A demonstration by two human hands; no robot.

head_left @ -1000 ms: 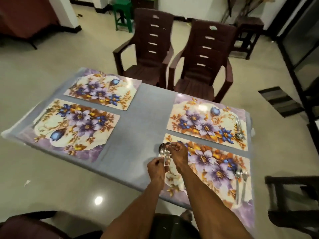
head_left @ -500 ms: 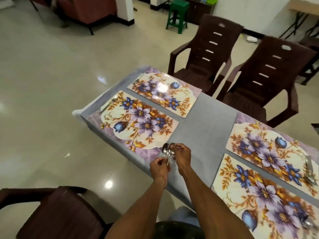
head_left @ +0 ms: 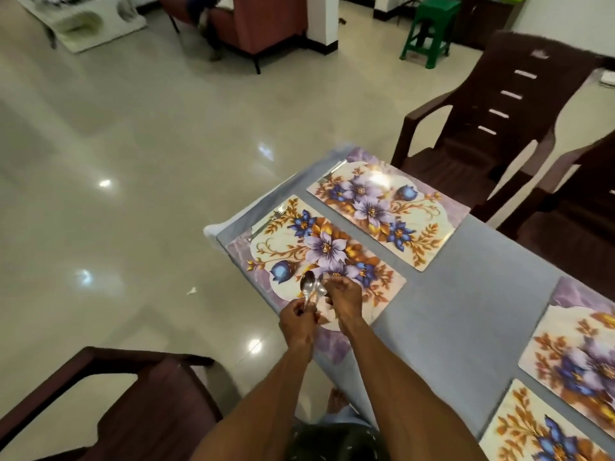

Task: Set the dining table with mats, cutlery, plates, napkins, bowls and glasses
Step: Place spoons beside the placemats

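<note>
I see left hand (head_left: pixel 297 322) gripping spoons (head_left: pixel 311 287), right hand (head_left: pixel 344 296) pinching one bowl; slippery pair near surface (head_left: pixel 466 294) edge, could drop to floor (head_left: pixel 133 161).

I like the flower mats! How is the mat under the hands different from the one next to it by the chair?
The near mat has the hands and spoons over it; the far mat has nothing above it. The far mat catches a bright glare; the near mat doesn't. Both share the same purple flower print.

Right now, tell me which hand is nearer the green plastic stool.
Right. The right hand is further up and right, toward the green plastic stool; the left hand sits lower and leftward, farther away.
</note>
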